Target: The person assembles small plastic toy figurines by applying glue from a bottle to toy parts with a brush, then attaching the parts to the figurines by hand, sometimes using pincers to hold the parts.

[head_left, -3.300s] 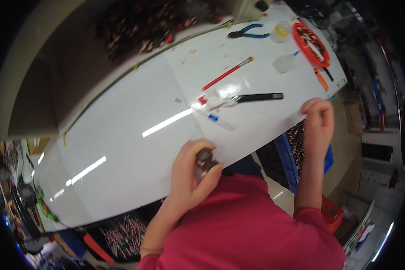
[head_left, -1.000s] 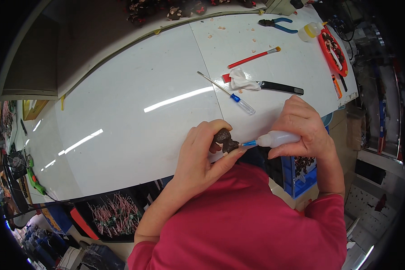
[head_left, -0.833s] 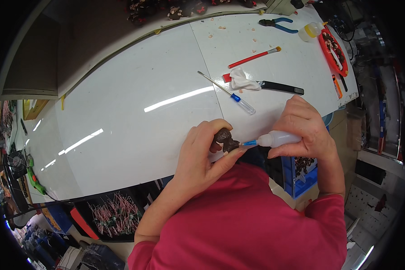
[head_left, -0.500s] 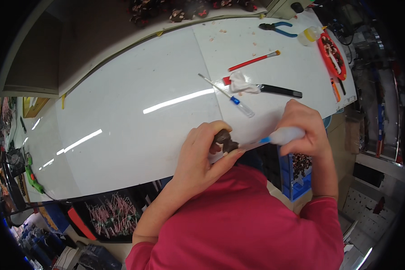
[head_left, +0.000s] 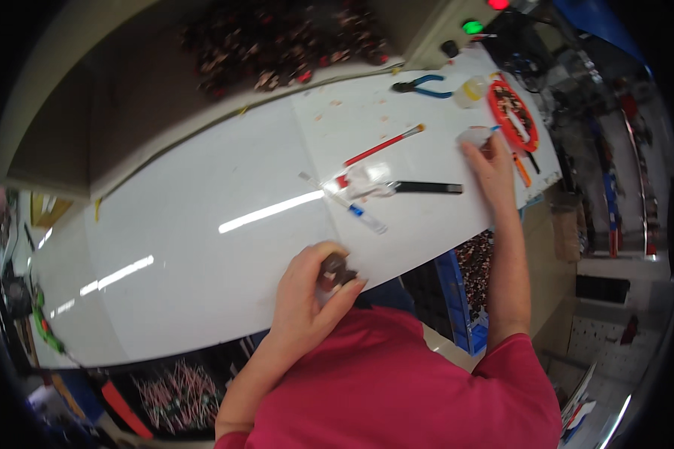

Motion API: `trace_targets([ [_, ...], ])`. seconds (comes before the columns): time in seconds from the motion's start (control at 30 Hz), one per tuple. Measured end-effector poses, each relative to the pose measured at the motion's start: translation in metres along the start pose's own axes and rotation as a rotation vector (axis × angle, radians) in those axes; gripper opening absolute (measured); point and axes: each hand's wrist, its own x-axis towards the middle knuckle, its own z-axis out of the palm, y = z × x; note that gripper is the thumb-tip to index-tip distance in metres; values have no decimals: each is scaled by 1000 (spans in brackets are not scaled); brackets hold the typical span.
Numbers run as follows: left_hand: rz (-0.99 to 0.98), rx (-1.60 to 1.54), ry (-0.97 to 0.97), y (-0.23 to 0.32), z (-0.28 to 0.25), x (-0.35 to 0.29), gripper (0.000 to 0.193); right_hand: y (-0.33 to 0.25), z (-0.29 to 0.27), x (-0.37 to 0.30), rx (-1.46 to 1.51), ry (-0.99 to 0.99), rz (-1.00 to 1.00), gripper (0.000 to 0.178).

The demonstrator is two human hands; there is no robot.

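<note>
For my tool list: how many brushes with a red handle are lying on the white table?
1. The red-handled brush lies on the white table, behind the black-handled tool. Others may be hidden in clutter.

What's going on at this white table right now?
A person in a red top works at a white table. The left hand holds a small dark part near the table's front edge. The right hand reaches out to a small white squeeze bottle beside a red tray. A red-handled brush, a black-handled tool and blue pliers lie on the table.
</note>
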Motion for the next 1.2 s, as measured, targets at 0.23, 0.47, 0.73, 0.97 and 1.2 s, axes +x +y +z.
trace_targets([
  [0.23,20,-167,12,2,6,8,29,-85,-2,-62,84,197,-255,49],
  [0.47,11,-183,54,0,18,8,27,-153,52,-104,304,-400,-596,60],
  [0.73,-9,-164,42,1,20,9,25,-147,81,-117,336,-187,-700,60],
  [0.97,-28,-218,19,2,18,10,26,-146,86,-119,336,-109,-672,57],
  [1.2,-5,-239,22,0,18,10,28,-144,88,-120,384,-116,-619,54],
])
